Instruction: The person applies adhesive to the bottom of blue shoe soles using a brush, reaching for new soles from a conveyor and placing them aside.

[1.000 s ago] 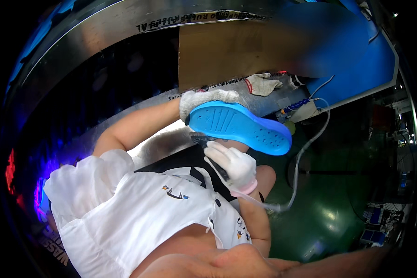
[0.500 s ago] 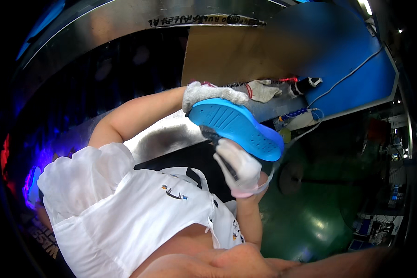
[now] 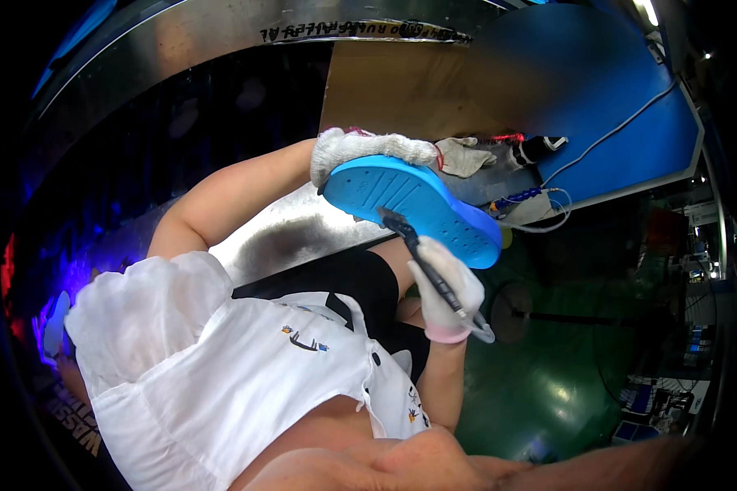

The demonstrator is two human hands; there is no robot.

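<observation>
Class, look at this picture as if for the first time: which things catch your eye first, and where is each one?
The bright blue shoe sole stands out at the centre, held up at its far end by the gloved left hand. Just below it, the gloved right hand holds a thin dark tool with its tip on the sole. A white shirt fills the lower left.

The shoe sole (image 3: pixel 422 204) is matt blue foam or rubber, with fine moulded grooves at one end and small perforations at the other. The left hand (image 3: pixel 368 147) wears a coarse, fuzzy white knit glove; the right hand (image 3: pixel 446 290) wears a smoother white cloth glove. The tool (image 3: pixel 422 262) has a dark, matt shaft. The bench surface (image 3: pixel 295 233) is brushed metal, dull and scorched dark in one patch. The floor (image 3: pixel 565 385) is glossy green. The shirt (image 3: pixel 221 376) is thin white woven cloth.
</observation>
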